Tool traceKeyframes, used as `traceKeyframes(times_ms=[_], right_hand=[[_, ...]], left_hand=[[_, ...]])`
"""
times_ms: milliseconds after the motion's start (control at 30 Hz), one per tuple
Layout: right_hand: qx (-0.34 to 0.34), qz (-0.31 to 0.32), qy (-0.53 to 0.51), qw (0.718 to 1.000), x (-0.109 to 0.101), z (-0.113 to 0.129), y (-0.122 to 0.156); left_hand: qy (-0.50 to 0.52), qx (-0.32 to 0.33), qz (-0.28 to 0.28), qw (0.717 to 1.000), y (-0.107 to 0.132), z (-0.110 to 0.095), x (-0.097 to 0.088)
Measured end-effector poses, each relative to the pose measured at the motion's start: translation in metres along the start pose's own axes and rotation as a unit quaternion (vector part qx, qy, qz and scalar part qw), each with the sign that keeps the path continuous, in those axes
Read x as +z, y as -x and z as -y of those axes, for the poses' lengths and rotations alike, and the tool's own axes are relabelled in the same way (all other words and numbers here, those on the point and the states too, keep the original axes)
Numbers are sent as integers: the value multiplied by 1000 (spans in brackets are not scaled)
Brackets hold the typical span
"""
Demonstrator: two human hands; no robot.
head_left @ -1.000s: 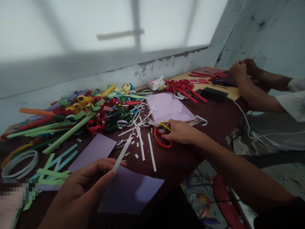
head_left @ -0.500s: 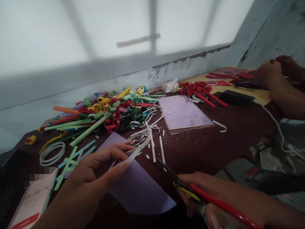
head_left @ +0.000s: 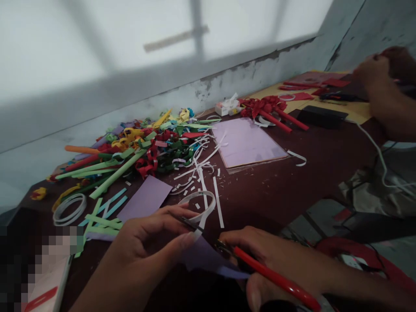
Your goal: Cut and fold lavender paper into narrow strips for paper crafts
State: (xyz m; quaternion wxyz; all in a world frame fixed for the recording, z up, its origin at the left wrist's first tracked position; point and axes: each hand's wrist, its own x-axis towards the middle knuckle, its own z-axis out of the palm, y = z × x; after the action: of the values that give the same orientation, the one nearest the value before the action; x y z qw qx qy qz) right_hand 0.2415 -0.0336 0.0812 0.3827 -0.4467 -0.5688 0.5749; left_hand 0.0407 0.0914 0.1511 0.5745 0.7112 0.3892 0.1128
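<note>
The left hand [head_left: 146,247] pinches the end of a white strip [head_left: 210,210] between thumb and fingers. The strip curls up into a loop above the fingertips. The right hand [head_left: 263,260] is closed around the scissors [head_left: 276,277], which have a red handle. The blades point left and reach the strip beside the left thumb; whether they are apart cannot be told.

A purple sheet [head_left: 208,258] is directly below the hands, partly hidden by them. A second purple piece [head_left: 144,199] lies flat on the table [head_left: 312,173], just beyond the left hand. White scraps [head_left: 195,182] are scattered ahead of the loop; one straight offcut [head_left: 219,203] lies to its right.

To the left are a white coil [head_left: 69,210], crossed green strips [head_left: 104,222] and, at the near edge, a partly pixelated phone [head_left: 48,281]. Behind these is a heap of multicoloured paper pieces [head_left: 139,151].

Ahead and right of the scraps is a lilac stack [head_left: 248,141]. Beyond it are a tissue box [head_left: 224,107] and red paper flowers [head_left: 263,106] with red stems. A black box [head_left: 321,116] is farther right, near a white cable [head_left: 381,160]. A co-worker's hands [head_left: 373,71] are raised at the far right, above the table.
</note>
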Motion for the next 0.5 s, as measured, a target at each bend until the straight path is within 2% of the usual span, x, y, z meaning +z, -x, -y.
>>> traceKeyframes(times_ms=[67,167,333,500], right_hand=[[-8,1,-11,1000,1,1,-2],[-18,25,-30,999,2,1,-5],[1,39,-40,998,3,-2,-9],[-11,37,-34,999,3,-3,-8]], left_hand=[[12,13,15,1000,-2,-1,3],[25,23,6,999,-3,-2,7],[27,4,-27,999,0,-1,9],[18,-7,-22,1000,0,-2,8]])
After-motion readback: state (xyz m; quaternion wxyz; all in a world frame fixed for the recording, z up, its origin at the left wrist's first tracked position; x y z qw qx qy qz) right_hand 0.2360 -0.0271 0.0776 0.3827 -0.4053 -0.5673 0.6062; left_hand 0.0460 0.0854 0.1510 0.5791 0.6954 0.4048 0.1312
